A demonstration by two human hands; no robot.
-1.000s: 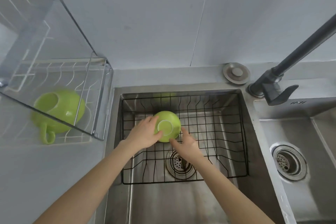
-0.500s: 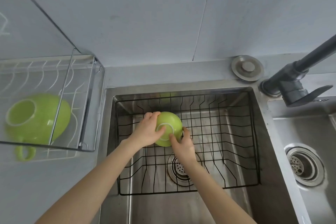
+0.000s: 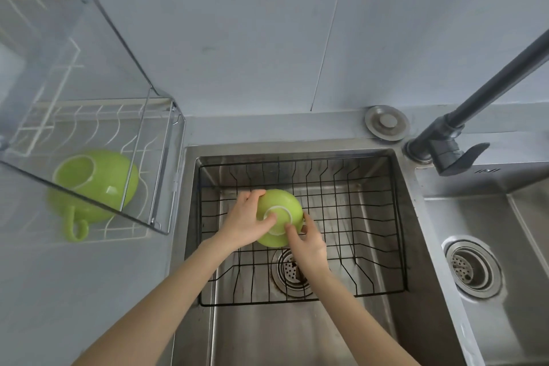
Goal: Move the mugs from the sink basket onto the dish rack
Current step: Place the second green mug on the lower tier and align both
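An upside-down green mug is in the black wire sink basket, its white foot ring facing up. My left hand grips its left side, thumb on the base. My right hand holds its right and near side. The mug's handle is hidden. A second green mug lies on the white wire dish rack at the left, handle toward me, seen partly through a clear panel.
A clear plastic panel slants over the dish rack. A dark faucet rises at the right, with a round metal cap beside it. A second sink bowl with a drain lies at the far right.
Both hands have closed further round the mug, which seems slightly raised toward me. The view has shifted a little.
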